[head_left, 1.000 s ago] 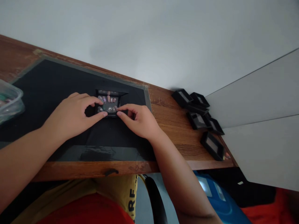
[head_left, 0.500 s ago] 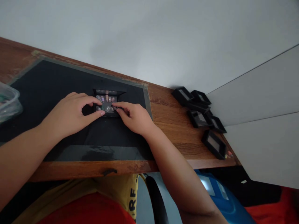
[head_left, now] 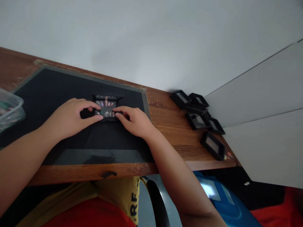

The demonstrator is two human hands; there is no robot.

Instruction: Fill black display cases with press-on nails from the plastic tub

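Note:
A small black box (head_left: 107,120) stands on the dark mat with its lid raised at the back. Inside it, several press-on nails (head_left: 106,103) in pink, lilac and grey tones lie in a back row and a front row. My left hand (head_left: 73,116) grips the box's left side, index finger over the left end and thumb at the front edge. At the right end of the front row, my right hand (head_left: 133,121) has thumb and index finger closed around a small press-on nail (head_left: 113,114); the fingertips partly cover it.
Several black boxes with clear windows (head_left: 199,121) lie on the wooden table (head_left: 165,116) to the right, by the wall. A clear plastic tub (head_left: 11,108) holding small coloured pieces is at the left edge. The black mat (head_left: 68,82) is taped down. A blue object (head_left: 227,201) stands below, right.
The view has shifted slightly, so the table sits a little lower and further left. My right fingertips have come down onto the front row's right end. My left hand stays at the box's left side.

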